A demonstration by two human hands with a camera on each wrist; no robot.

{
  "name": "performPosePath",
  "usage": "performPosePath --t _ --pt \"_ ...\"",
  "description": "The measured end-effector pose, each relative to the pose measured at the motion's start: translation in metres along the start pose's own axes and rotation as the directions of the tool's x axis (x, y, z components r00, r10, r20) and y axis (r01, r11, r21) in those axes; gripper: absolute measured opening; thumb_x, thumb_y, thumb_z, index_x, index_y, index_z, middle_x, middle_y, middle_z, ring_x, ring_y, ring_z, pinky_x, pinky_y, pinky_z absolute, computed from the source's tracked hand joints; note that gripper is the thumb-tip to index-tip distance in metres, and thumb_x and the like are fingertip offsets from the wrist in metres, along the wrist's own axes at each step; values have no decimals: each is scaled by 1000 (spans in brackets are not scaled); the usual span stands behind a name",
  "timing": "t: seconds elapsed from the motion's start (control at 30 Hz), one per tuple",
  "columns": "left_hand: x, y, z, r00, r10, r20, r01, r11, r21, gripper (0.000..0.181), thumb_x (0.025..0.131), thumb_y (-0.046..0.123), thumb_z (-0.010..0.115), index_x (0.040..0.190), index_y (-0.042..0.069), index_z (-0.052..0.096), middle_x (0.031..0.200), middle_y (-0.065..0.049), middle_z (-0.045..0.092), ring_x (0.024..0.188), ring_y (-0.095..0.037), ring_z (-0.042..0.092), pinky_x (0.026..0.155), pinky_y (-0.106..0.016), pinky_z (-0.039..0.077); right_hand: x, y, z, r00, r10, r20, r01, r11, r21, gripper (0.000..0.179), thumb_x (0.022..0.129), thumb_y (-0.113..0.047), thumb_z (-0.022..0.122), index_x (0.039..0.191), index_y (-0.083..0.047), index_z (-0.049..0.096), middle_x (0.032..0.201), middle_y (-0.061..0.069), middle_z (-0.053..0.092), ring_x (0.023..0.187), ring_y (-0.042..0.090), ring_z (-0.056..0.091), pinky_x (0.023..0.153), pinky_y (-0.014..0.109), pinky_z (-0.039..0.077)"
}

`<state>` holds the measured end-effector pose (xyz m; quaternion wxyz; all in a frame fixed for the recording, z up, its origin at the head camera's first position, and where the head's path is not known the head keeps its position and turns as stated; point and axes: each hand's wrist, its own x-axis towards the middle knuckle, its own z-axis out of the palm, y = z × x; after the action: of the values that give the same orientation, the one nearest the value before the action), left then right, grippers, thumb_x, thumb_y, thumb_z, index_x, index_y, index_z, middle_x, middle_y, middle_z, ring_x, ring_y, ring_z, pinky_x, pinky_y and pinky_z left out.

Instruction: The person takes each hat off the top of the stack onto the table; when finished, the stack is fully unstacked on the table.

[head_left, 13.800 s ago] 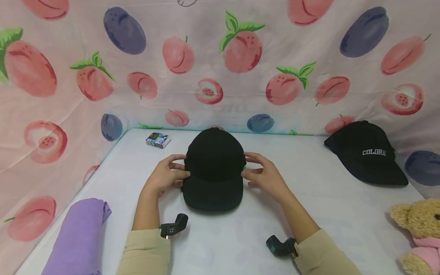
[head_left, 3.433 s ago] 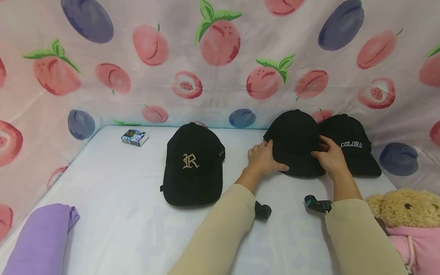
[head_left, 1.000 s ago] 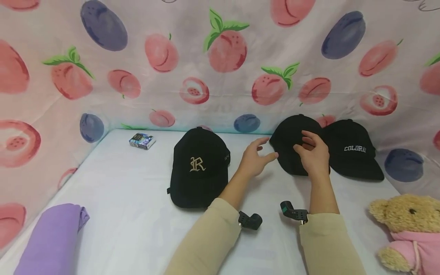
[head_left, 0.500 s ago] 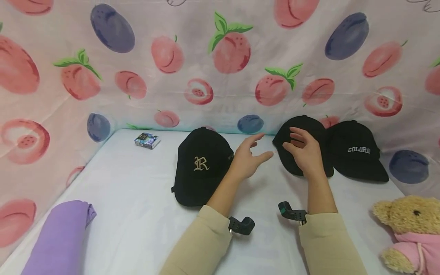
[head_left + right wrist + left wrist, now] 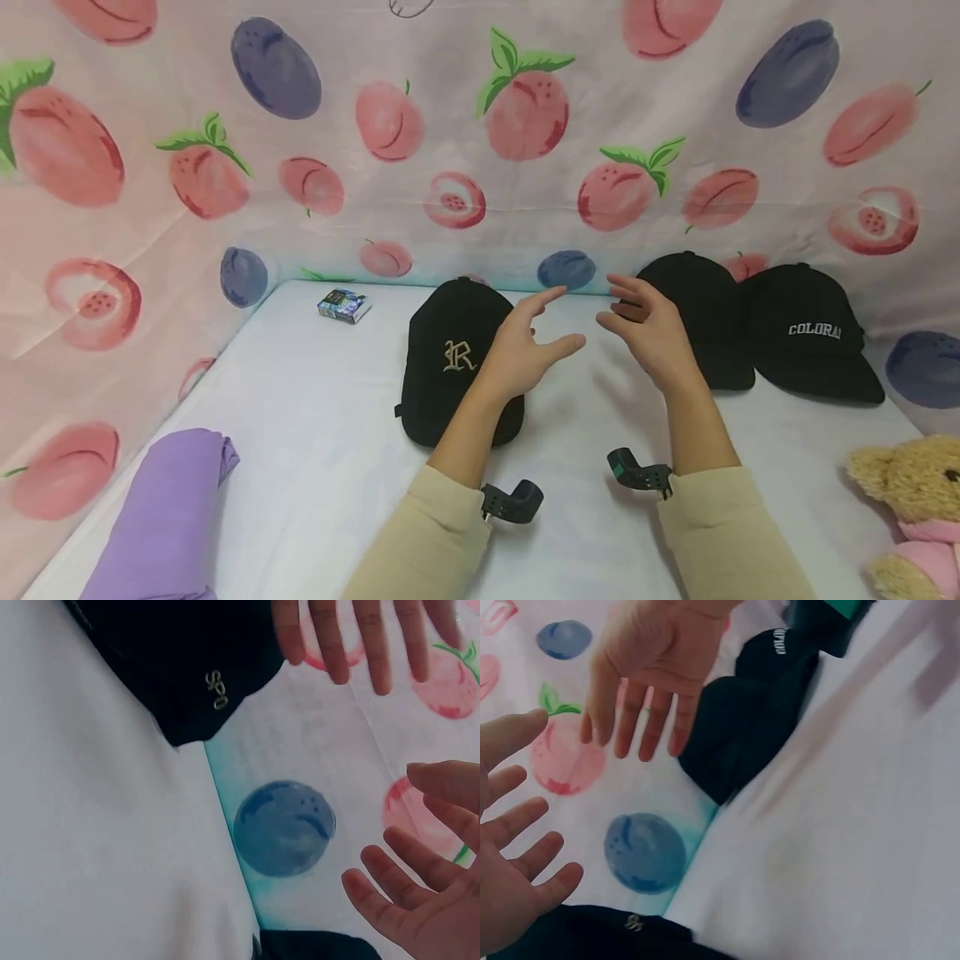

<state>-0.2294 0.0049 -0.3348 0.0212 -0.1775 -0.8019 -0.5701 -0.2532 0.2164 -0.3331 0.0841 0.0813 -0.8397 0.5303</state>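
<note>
My left hand (image 5: 513,354) hovers in front of a black cap (image 5: 442,375) with a gold letter R, covering part of its right side. Its fingers are spread and hold nothing; the left wrist view also shows this bare left hand (image 5: 510,877). Facing it across a gap, my right hand (image 5: 652,337) has loosely bent fingers and an empty palm, as the right wrist view of the right hand (image 5: 442,892) confirms. Behind the right hand sits a plain black cap (image 5: 708,325), partly hidden. Right beside it is another black cap (image 5: 806,358) with white lettering starting COLORA.
A small patterned box (image 5: 344,306) lies at the back left of the white table (image 5: 315,467). Folded purple cloth (image 5: 161,517) lies at the front left, and a teddy bear (image 5: 918,483) in pink sits at the right edge. Fruit-print fabric (image 5: 450,108) hangs behind.
Earlier the plain cap stood centrally between both hands, then beside the COLORA cap with the hands on it. The hands have since let go and moved left, toward the R cap. The view has turned left.
</note>
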Motion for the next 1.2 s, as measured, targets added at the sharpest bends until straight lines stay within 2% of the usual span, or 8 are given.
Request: performPosePath --t 0.17,0.33,0.47,0.67,0.9,1.1,1.2 --pt "-15 2 -14 1000 -14 3 14 1000 -5 68 95 31 75 156 27 46 161 0 43 147 -25 42 117 -52 41 -4 -3 9 999 1 44 -2 1000 11 62 99 -22 71 156 -19 46 157 16 47 144 38 48 113 62 42" --pt "-25 1 -30 1000 0 1 0 1000 -7 68 95 30 76 156 25 47 160 1 45 149 -22 41 120 -47 39 -7 -5 14 998 2 66 -4 1000 23 62 98 -21 71 156 -21 47 158 15 46 145 37 48 113 63 42" --pt "-31 0 -46 999 17 -33 -18 1000 -12 70 95 27 77 157 25 45 159 3 46 148 -23 42 119 -48 40 -6 -8 16 995 11 94 -15 999 35 63 97 -21 72 155 -21 47 159 13 45 145 36 47 113 62 43" --pt "-36 -3 -69 994 27 -101 -30 999 -31 74 93 25 78 157 26 43 159 -5 46 146 -26 44 117 -50 41 -2 -15 20 993 -26 116 23 999 26 64 96 -19 73 155 -20 48 158 12 48 144 34 50 111 61 45" --pt "-42 -9 -91 990 -21 -138 15 999 -40 55 94 27 77 145 18 58 150 0 55 142 -24 49 118 -52 40 -3 -18 31 982 -31 187 17 997 77 63 96 -18 72 154 -22 48 158 11 48 142 35 52 112 59 46" --pt "-50 -14 -107 988 -38 -149 39 999 1 47 94 26 77 138 17 64 145 -2 60 137 -24 53 116 -50 43 -4 -21 40 972 -31 233 10 996 91 63 96 -18 73 154 -21 48 158 12 47 141 36 53 111 58 47" --pt "-51 -16 -113 987 -55 -151 56 998 1 48 94 24 77 138 14 64 142 -7 61 136 -26 54 116 -51 42 -4 -24 45 970 -27 242 6 996 86 63 96 -18 74 154 -21 49 158 11 48 140 35 54 110 58 48"
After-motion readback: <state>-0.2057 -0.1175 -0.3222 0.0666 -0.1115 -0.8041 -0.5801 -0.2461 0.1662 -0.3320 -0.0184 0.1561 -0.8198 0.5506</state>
